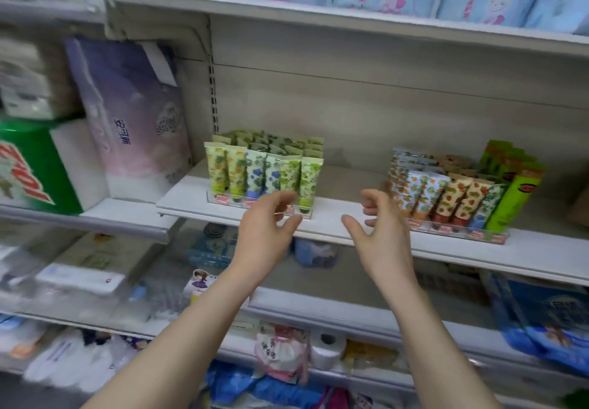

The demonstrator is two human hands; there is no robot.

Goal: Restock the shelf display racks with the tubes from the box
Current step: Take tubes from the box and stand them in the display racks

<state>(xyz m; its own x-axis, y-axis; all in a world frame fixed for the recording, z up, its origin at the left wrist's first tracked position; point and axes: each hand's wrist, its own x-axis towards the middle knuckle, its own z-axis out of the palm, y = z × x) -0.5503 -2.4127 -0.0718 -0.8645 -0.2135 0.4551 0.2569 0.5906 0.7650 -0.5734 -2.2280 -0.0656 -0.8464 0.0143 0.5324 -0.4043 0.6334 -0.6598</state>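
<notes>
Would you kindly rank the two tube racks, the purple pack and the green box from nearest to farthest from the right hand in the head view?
1. Right tube rack, just beside the right hand.
2. Left tube rack, across the gap to its left.
3. Purple pack, in the next bay leftward.
4. Green box, far left.

Illumination is bright, diffuse and even, from overhead; colours appear washed. A soft shadow lies on the back panel beneath the upper shelf. Motion blur softens the whole frame, heaviest on the packages at the left edge and the lower-shelf goods. The tubes at centre are sharpest. Wide-angle distortion bows shelf edges toward the corners.
</notes>
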